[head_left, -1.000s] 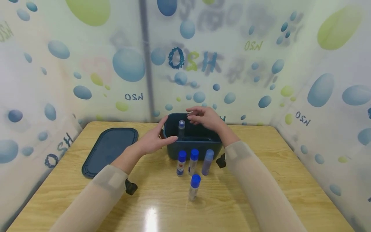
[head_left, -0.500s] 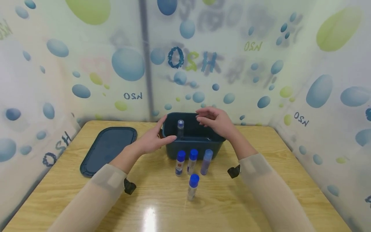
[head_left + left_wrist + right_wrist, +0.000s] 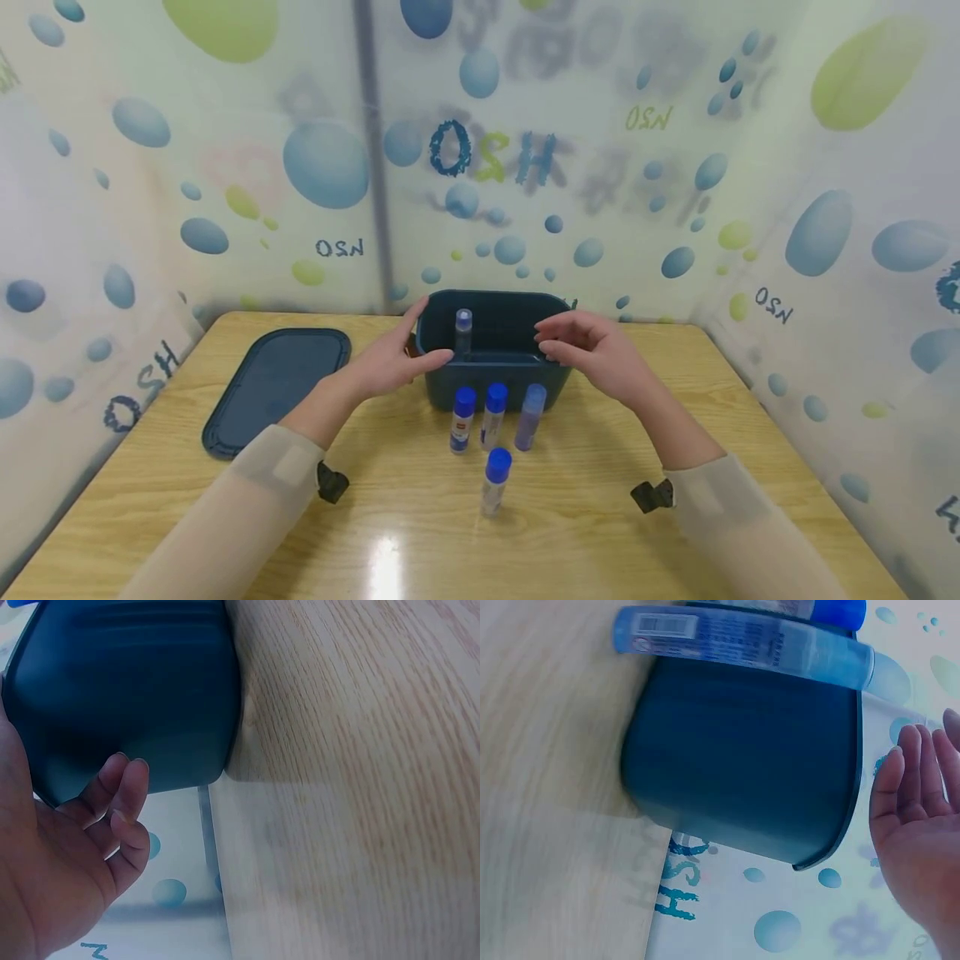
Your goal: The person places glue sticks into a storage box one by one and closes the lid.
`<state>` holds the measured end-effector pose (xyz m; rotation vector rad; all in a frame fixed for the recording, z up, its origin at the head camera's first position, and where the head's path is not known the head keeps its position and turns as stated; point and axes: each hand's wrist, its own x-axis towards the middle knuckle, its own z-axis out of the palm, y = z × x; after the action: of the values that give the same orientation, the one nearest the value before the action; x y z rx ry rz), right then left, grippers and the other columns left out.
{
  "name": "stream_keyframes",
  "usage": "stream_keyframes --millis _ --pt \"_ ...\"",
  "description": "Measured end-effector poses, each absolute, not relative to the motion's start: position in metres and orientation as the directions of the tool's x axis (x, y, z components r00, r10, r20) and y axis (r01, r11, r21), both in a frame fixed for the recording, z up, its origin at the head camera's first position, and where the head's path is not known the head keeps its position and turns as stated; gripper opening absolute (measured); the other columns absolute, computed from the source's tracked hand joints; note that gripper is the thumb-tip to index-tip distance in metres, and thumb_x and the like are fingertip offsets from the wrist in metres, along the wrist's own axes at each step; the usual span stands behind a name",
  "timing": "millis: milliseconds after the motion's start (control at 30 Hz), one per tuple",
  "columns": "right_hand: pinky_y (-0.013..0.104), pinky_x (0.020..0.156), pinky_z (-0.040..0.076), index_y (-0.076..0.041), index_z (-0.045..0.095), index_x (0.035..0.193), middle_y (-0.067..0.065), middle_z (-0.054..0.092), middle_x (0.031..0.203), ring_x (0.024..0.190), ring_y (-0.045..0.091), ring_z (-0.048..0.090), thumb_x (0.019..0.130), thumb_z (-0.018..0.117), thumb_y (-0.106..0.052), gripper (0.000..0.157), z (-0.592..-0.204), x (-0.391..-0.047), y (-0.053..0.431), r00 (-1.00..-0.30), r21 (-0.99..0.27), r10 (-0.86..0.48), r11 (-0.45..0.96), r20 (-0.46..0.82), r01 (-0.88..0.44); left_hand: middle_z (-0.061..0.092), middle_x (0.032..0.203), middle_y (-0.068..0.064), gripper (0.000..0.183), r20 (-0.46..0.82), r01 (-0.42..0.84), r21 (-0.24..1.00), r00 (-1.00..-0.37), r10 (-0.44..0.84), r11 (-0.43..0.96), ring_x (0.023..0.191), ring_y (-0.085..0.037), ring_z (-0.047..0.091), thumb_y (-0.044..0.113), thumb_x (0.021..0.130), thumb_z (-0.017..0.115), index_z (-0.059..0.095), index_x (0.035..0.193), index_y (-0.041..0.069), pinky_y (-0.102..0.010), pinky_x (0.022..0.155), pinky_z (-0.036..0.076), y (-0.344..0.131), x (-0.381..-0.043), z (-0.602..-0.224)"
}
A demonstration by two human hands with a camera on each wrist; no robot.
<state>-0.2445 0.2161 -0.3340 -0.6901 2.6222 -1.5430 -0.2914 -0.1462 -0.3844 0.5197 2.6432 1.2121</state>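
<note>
Four glue sticks outside the bin: three stand in a row just before its near wall, the left one (image 3: 462,418), the middle one (image 3: 492,414) and the paler right one (image 3: 530,416); the fourth (image 3: 496,482) stands alone, nearer the person.
Glue stick in the bin (image 3: 463,332): upright inside, toward the left end, its cap above the near rim.
Bin (image 3: 491,379): dark blue, open-topped, on the table (image 3: 585,508) near the back wall.
Left hand (image 3: 390,362): against the bin's left end, thumb lying on the near rim, fingers straight along the outer wall; it curls round nothing.
Right hand (image 3: 596,350): over the bin's right end, fingers loosely bent and holding nothing; the head view cannot settle whether it touches the rim.
Left wrist view: shows the left hand's fingers (image 3: 120,787) by the bin's rounded corner (image 3: 127,690); contact there is unclear, and no glue sticks appear.
Right wrist view: shows the right hand (image 3: 915,817) clear of the bin's rim (image 3: 855,787), with a gap the head view hides, fingers nearly straight; the pale glue stick (image 3: 742,645) lies close along the bin's wall.
Lid (image 3: 277,387): flat on the table, well apart to the left of the bin; seen in the head view alone.
</note>
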Motion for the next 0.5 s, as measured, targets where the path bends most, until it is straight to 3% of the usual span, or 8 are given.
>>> stream_keyframes --millis 133,367,500 --pt "0.03 0.091 0.062 -0.007 0.073 0.137 0.021 0.074 0.133 0.105 0.014 0.075 0.108 0.073 -0.019 0.031 -0.337 -0.23 0.222 -0.895 -0.834 -0.402 0.414 0.191 -0.364 0.069 0.1 -0.01 0.113 -0.026 0.235 0.754 -0.922 0.385 0.614 0.081 -0.026 0.066 0.076 0.097 0.068 -0.005 0.176 0.043 -0.039 0.075 0.057 -0.146 -0.292 -0.384" --pt "0.027 0.086 0.062 -0.008 0.074 0.134 0.02 0.075 0.129 0.1 0.026 0.075 0.107 0.073 -0.015 0.028 -0.35 -0.215 0.23 -0.877 -0.825 -0.437 0.408 0.199 -0.39 0.068 0.098 -0.011 0.113 -0.028 0.229 0.755 -0.925 0.38 0.614 0.081 -0.027 0.067 0.075 0.097 0.068 -0.005 0.176 0.043 -0.039 0.074 0.057 -0.145 -0.291 -0.384" --pt "0.028 0.082 0.061 -0.011 0.075 0.133 0.021 0.074 0.129 0.093 0.02 0.072 0.107 0.073 -0.016 0.027 -0.357 -0.211 0.233 -0.875 -0.827 -0.451 0.413 0.178 -0.381 0.068 0.096 -0.011 0.113 -0.027 0.234 0.75 -0.924 0.382 0.619 0.081 -0.027 0.067 0.074 0.098 0.068 -0.005 0.177 0.041 -0.039 0.074 0.057 -0.145 -0.291 -0.385"
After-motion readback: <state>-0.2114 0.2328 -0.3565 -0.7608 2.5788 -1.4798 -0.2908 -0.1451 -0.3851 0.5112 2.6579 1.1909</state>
